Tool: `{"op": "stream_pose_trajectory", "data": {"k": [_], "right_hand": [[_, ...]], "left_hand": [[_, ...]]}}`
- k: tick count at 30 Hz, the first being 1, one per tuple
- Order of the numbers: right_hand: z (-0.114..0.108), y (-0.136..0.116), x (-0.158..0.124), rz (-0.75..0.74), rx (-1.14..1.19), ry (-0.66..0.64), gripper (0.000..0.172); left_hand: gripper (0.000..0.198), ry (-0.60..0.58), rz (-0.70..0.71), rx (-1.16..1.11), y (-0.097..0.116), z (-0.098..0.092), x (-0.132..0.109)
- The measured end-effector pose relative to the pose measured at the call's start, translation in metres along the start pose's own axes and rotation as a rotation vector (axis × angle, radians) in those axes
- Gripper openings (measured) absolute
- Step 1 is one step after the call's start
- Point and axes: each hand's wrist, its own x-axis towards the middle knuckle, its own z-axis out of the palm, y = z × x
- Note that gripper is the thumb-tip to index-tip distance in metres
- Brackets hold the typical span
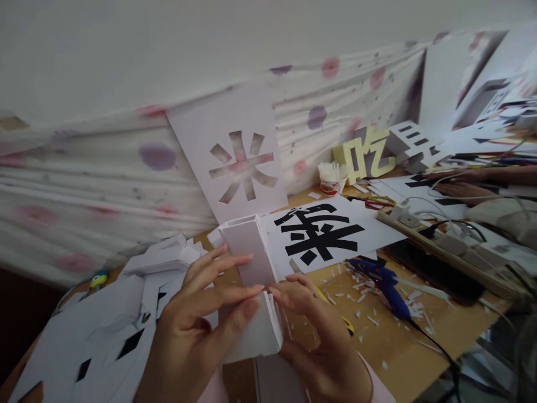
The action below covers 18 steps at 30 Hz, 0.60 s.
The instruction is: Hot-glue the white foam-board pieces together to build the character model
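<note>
My left hand (201,319) and my right hand (316,330) both grip a white folded foam-board piece (251,252), an angular channel shape held upright over the table. The left fingers press across its front face; the right fingertips pinch its right edge. Behind it leans a white board (197,134) with a cut-out character. To the right lies a white sheet with a black printed character (323,229).
A blue glue gun (388,285) with its cord lies on the wooden table (398,341) among white scraps. White offcuts (96,324) pile at left. A power strip (444,240), a small cup (332,182), a yellow 3D character (369,157) and another person's arm (482,182) sit at right.
</note>
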Motion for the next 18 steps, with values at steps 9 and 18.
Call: {"op": "stream_pose_trajectory", "data": {"k": [9, 18], "right_hand": [[-0.0036, 0.0004, -0.0005, -0.001, -0.04, -0.007, 0.051], [-0.0049, -0.0002, 0.0033, -0.044, -0.06, 0.004, 0.041]], "left_hand": [[0.012, -0.032, 0.087, 0.152, 0.004, -0.004, 0.0008], [0.014, -0.038, 0.127, 0.179, 0.0067, -0.0019, 0.0026]]}}
